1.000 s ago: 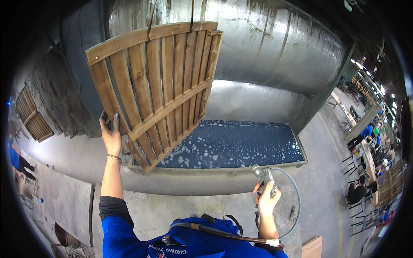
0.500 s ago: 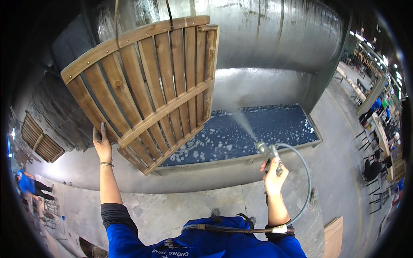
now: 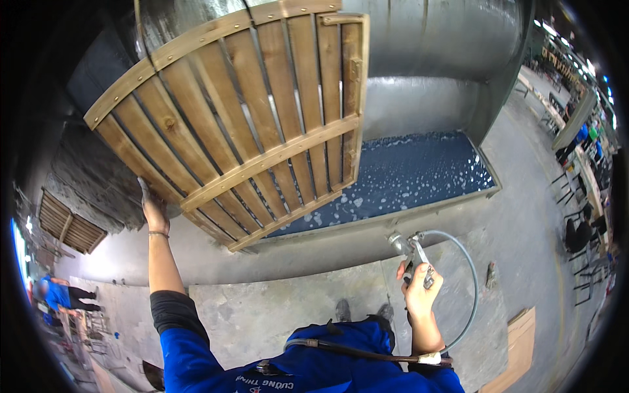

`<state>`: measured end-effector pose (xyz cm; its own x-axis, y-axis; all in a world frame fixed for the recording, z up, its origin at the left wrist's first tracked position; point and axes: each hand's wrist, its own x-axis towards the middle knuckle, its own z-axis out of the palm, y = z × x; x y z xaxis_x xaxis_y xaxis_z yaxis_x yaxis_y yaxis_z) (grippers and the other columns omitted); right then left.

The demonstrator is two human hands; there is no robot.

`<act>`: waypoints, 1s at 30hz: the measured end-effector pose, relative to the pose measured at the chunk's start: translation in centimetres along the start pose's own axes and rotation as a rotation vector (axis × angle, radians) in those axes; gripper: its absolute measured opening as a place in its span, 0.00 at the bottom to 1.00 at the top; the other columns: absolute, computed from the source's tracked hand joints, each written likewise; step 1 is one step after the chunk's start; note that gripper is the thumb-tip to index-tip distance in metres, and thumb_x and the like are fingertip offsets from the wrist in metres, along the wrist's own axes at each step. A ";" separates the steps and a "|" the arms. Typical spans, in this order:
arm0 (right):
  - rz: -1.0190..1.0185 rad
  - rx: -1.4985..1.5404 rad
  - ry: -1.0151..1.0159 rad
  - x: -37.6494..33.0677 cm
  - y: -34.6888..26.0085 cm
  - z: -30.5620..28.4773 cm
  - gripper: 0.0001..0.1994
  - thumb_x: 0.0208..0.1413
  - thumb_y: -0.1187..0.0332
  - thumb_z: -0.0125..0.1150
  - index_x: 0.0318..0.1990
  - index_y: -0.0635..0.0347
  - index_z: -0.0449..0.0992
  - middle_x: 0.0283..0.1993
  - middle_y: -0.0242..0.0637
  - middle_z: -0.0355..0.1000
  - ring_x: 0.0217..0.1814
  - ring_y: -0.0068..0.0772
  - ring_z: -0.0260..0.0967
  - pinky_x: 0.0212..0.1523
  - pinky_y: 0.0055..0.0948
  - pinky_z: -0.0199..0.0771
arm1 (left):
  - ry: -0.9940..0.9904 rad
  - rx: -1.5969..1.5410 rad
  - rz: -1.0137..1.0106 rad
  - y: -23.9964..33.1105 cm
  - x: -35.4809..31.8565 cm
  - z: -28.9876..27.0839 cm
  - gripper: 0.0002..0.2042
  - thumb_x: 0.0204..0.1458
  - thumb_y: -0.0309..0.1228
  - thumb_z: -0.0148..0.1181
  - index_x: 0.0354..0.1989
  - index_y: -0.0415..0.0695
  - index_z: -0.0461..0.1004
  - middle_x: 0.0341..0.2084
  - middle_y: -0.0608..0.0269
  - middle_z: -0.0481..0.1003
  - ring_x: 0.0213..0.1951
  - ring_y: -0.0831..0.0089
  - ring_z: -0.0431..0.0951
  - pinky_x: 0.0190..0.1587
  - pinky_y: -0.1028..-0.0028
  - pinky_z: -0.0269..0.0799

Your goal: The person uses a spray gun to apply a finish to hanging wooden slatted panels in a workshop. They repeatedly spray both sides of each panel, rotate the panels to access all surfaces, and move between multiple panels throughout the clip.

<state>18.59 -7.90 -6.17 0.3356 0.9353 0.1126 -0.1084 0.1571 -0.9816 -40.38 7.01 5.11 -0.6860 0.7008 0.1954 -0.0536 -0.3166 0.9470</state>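
Observation:
A slatted wooden panel (image 3: 262, 154) with a curved top rail hangs tilted from hooks in front of me. My left hand (image 3: 153, 211) is at its lower left edge, fingers stretched out and touching the wood; the thumb is hard to make out. In my right hand (image 3: 421, 291) is a metal spray gun (image 3: 411, 252), gripped by its handle, nozzle pointing forward and a little left. A grey hose (image 3: 473, 275) loops from the gun down past my right forearm. No spray shows at the nozzle. The gun stays apart from the panel.
Behind the panel stands a metal spray booth wall (image 3: 426, 105), with a trough of dark blue, foam-flecked liquid (image 3: 419, 170) below. A second slatted panel (image 3: 69, 223) is at far left. Cardboard (image 3: 517, 350) lies at lower right. Other people (image 3: 65, 295) are in the background.
The panel now appears larger and shifted right, its face turned more toward me. Mist coming from the gun's nozzle has stopped. My left hand remains at the panel's edge.

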 end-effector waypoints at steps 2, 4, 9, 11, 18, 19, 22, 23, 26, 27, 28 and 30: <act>0.013 -0.055 -0.047 -0.1 -1.9 0.2 0.26 0.73 0.48 0.51 0.43 0.69 0.77 0.28 0.34 0.76 0.18 0.11 0.60 0.17 0.17 0.54 | -0.009 -0.021 0.049 0.8 1.2 0.3 0.35 0.65 0.60 0.51 0.69 0.43 0.68 0.64 0.61 0.71 0.64 0.70 0.69 0.67 0.71 0.59; -0.006 -0.057 -0.073 0.4 -4.2 -0.1 0.26 0.73 0.48 0.50 0.42 0.68 0.77 0.28 0.35 0.76 0.18 0.12 0.60 0.17 0.17 0.54 | 0.002 -0.024 0.108 1.9 1.8 0.8 0.34 0.66 0.59 0.51 0.66 0.41 0.71 0.63 0.61 0.73 0.62 0.72 0.71 0.66 0.74 0.61; -0.032 -0.157 -0.179 2.7 -11.4 3.4 0.30 0.73 0.43 0.45 0.40 0.67 0.76 0.27 0.37 0.76 0.19 0.18 0.64 0.14 0.18 0.56 | -0.007 0.242 0.502 3.2 3.3 2.2 0.27 0.70 0.49 0.53 0.61 0.34 0.71 0.58 0.58 0.75 0.58 0.72 0.72 0.63 0.73 0.65; -0.092 -0.201 -0.351 3.8 -14.2 6.0 0.31 0.73 0.42 0.44 0.44 0.68 0.76 0.27 0.36 0.75 0.21 0.18 0.66 0.14 0.18 0.58 | -0.059 0.224 0.372 3.8 3.6 1.8 0.26 0.70 0.48 0.53 0.62 0.35 0.71 0.57 0.56 0.76 0.57 0.72 0.72 0.62 0.73 0.65; -0.178 -0.374 -0.654 3.9 -20.6 15.8 0.29 0.74 0.47 0.46 0.34 0.66 0.78 0.26 0.35 0.75 0.21 0.17 0.67 0.17 0.17 0.59 | -0.144 0.542 0.269 6.0 1.6 -0.7 0.27 0.68 0.53 0.54 0.57 0.37 0.74 0.45 0.54 0.81 0.47 0.72 0.77 0.55 0.72 0.70; -0.156 -0.406 -0.672 3.7 -21.1 17.2 0.26 0.74 0.51 0.50 0.32 0.64 0.79 0.25 0.32 0.75 0.22 0.17 0.66 0.21 0.20 0.63 | -0.149 0.545 0.274 6.2 1.2 -0.8 0.28 0.68 0.53 0.54 0.57 0.37 0.75 0.44 0.54 0.81 0.46 0.72 0.78 0.55 0.71 0.71; -0.178 -0.348 -0.786 2.5 -21.7 20.8 0.27 0.72 0.49 0.53 0.29 0.65 0.78 0.24 0.32 0.73 0.26 0.20 0.70 0.29 0.23 0.70 | -0.191 0.527 0.216 6.8 0.2 -1.1 0.29 0.67 0.54 0.54 0.61 0.37 0.73 0.48 0.51 0.81 0.50 0.69 0.80 0.57 0.69 0.71; -0.182 -0.325 -0.815 2.0 -21.8 21.6 0.28 0.71 0.47 0.54 0.29 0.66 0.78 0.25 0.32 0.74 0.26 0.21 0.70 0.29 0.23 0.71 | -0.187 0.531 0.217 6.9 0.0 -1.1 0.29 0.68 0.54 0.53 0.62 0.38 0.73 0.48 0.51 0.81 0.50 0.68 0.80 0.58 0.69 0.71; -0.124 -0.281 -0.902 1.4 -22.2 22.7 0.29 0.70 0.45 0.55 0.29 0.66 0.78 0.25 0.32 0.74 0.26 0.21 0.71 0.28 0.23 0.72 | -0.146 0.572 0.203 6.7 -0.4 -1.0 0.30 0.68 0.54 0.52 0.63 0.38 0.72 0.50 0.48 0.81 0.53 0.64 0.81 0.59 0.67 0.71; -0.136 -0.311 -0.877 1.4 -22.3 22.8 0.29 0.70 0.45 0.55 0.29 0.66 0.78 0.24 0.32 0.74 0.26 0.21 0.71 0.28 0.23 0.71 | -0.162 0.550 0.215 6.7 -0.5 -1.0 0.30 0.68 0.54 0.52 0.63 0.38 0.72 0.50 0.48 0.81 0.53 0.64 0.80 0.59 0.67 0.71; -0.145 -0.341 -0.852 2.1 -22.4 22.9 0.29 0.70 0.45 0.55 0.29 0.65 0.78 0.24 0.31 0.74 0.25 0.21 0.71 0.28 0.23 0.71 | -0.160 0.533 0.213 6.4 -0.3 -0.9 0.30 0.68 0.54 0.52 0.63 0.38 0.72 0.50 0.48 0.81 0.53 0.64 0.80 0.59 0.68 0.71; -0.165 -0.451 -0.778 3.5 -22.6 22.6 0.29 0.69 0.44 0.55 0.29 0.63 0.78 0.23 0.30 0.74 0.24 0.19 0.71 0.27 0.22 0.70 | -0.154 0.529 0.201 6.0 -0.1 -1.1 0.30 0.67 0.54 0.53 0.63 0.38 0.72 0.51 0.48 0.81 0.54 0.65 0.80 0.60 0.68 0.70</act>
<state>1.12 -1.01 19.93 -0.4288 0.8876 0.1684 0.3160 0.3220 -0.8924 -41.46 4.37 10.53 -0.5296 0.7573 0.3821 0.4634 -0.1191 0.8781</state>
